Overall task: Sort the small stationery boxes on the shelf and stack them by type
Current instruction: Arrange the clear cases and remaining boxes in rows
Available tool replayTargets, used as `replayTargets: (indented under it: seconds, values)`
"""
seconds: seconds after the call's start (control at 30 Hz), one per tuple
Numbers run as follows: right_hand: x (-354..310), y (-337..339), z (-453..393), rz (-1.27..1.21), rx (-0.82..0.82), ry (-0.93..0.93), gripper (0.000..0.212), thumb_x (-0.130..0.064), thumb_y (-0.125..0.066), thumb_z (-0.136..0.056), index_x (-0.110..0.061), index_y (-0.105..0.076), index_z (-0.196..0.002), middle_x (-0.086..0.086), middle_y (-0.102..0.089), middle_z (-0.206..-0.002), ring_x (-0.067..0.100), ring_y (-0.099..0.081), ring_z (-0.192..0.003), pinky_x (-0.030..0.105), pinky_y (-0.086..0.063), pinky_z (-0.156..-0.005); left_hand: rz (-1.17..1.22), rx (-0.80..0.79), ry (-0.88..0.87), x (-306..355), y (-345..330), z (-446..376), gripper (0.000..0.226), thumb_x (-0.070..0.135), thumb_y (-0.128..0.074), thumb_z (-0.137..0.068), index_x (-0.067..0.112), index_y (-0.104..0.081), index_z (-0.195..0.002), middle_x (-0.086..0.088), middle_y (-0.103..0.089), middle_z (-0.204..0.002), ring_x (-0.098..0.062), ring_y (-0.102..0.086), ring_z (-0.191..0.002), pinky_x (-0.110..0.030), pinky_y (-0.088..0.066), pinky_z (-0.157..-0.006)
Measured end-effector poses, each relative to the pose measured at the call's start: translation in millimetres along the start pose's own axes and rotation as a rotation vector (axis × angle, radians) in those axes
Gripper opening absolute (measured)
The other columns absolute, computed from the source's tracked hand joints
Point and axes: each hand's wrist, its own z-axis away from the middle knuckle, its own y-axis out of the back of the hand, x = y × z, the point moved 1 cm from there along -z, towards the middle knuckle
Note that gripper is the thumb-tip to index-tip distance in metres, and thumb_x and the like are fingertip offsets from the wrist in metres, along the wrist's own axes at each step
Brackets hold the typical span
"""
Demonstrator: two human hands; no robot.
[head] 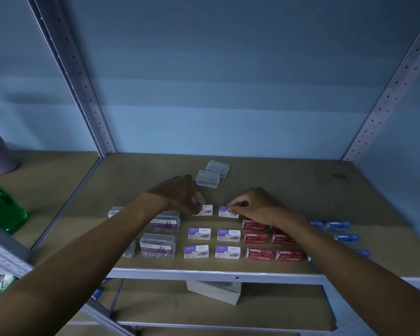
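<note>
This looks like a stockroom or the back of a stationery shop. A slotted-angle metal upright [83,86] frames a bare board shelf [289,190] against a plain blue wall [228,69]. Many identical retail packs lie in rows (purple-and-white staple boxes [199,233], red staple boxes [255,237], clear paper-clip boxes [158,246]).

the clear plastic boxes [158,246] left of the purple-and-white boxes [196,251] are showing "kreati" and "paper clip". the purple-and-white boxes are reading "kreati". right of them, red boxes [260,253] and blue boxes [346,237] are showing "staples" upside down.
</note>
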Motion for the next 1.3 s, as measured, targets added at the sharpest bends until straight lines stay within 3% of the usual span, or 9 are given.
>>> replayTargets:
  seconds: [0.13,0.27,0.37,0.5,0.6,0.8,1.03,1.2,1.3]
  values:
    - [2,3,3,-0.038,0.013,-0.013,0.027,-0.047,-0.062,-0.096,-0.032,-0.075,-0.114,-0.015,-0.074,-0.112,0.0,-0.066,-0.094,0.021,-0.052,-0.082,0.052,0.069,-0.034,-4,6,0,0.017,0.035,-0.071,-0.08,0.029,-0.078,-0.095,0.017,-0.075,-0.092,0.001,-0.069,-0.078,-0.023,-0.058,-0.08]
    - [3,11,8,-0.053,0.038,-0.013,0.027,-0.048,-0.058,-0.098,-0.034,-0.075,-0.114,-0.018,-0.074,-0.109,-0.002,-0.068,-0.093,0.025,-0.055,-0.086,0.064,0.199,-0.057,-11,12,4,0.023,0.034,-0.057,-0.085,0.022,-0.077,-0.086,0.009,-0.075,-0.081,-0.002,-0.067,-0.064,-0.026,-0.057,-0.066]
    - [3,13,10,-0.03,0.046,-0.002,0.024,-0.047,-0.061,-0.096,-0.035,-0.075,-0.111,-0.02,-0.073,-0.107,-0.004,-0.066,-0.093,0.024,-0.054,-0.085,0.089,0.237,-0.058,-11,16,4,0.018,0.031,-0.061,-0.084,0.023,-0.077,-0.085,0.011,-0.075,-0.082,0.0,-0.066,-0.064,-0.027,-0.057,-0.067]
    - [-2,11,11,0.013,0.029,0.011,0.024,-0.046,-0.073,-0.088,-0.035,-0.076,-0.109,-0.023,-0.072,-0.096,-0.004,-0.066,-0.086,0.021,-0.054,-0.078,0.135,0.106,-0.041,-6,13,3,0.008,0.033,-0.075,-0.077,0.031,-0.077,-0.084,0.019,-0.074,-0.081,0.003,-0.069,-0.075,-0.022,-0.057,-0.078]
    - [-5,8,10,0.055,0.033,0.009,0.022,-0.041,-0.076,-0.087,-0.033,-0.077,-0.107,-0.024,-0.07,-0.089,-0.003,-0.066,-0.081,0.017,-0.051,-0.071,0.087,0.1,-0.053,-5,2,0,0.016,0.041,-0.081,-0.072,0.033,-0.078,-0.085,0.022,-0.074,-0.081,0.004,-0.068,-0.073,-0.024,-0.059,-0.077]
    - [-7,5,7,0.077,0.041,-0.019,0.016,-0.036,-0.075,-0.089,-0.032,-0.077,-0.104,-0.017,-0.075,-0.098,0.0,-0.067,-0.084,0.026,-0.059,-0.08,0.12,0.117,-0.029,-9,-8,-3,0.012,0.033,-0.083,-0.072,0.031,-0.079,-0.083,0.018,-0.074,-0.077,0.003,-0.068,-0.069,-0.029,-0.06,-0.077]
    - [-12,3,14,0.113,-0.009,0.002,0.018,-0.038,-0.075,-0.089,-0.032,-0.078,-0.105,-0.017,-0.075,-0.098,0.001,-0.068,-0.079,0.016,-0.051,-0.066,0.054,0.062,-0.018,-2,-7,6,0.012,0.036,-0.082,-0.072,0.033,-0.079,-0.084,0.023,-0.073,-0.077,0.007,-0.066,-0.072,-0.028,-0.058,-0.082]
    - [-13,3,18,0.12,-0.023,0.016,0.017,-0.039,-0.076,-0.088,-0.033,-0.078,-0.104,-0.015,-0.077,-0.099,0.0,-0.069,-0.08,0.021,-0.057,-0.073,0.012,0.063,0.012,3,-7,10,0.013,0.041,-0.081,-0.069,0.038,-0.077,-0.082,0.027,-0.071,-0.072,0.012,-0.063,-0.071,-0.029,-0.057,-0.083]
    - [-14,3,18,0.123,-0.02,0.016,0.018,-0.039,-0.075,-0.088,-0.032,-0.078,-0.105,-0.015,-0.076,-0.1,0.001,-0.069,-0.08,0.021,-0.058,-0.073,-0.002,0.072,0.013,2,-7,11,0.015,0.044,-0.079,-0.072,0.037,-0.077,-0.085,0.027,-0.072,-0.076,0.007,-0.063,-0.077,-0.032,-0.056,-0.084]
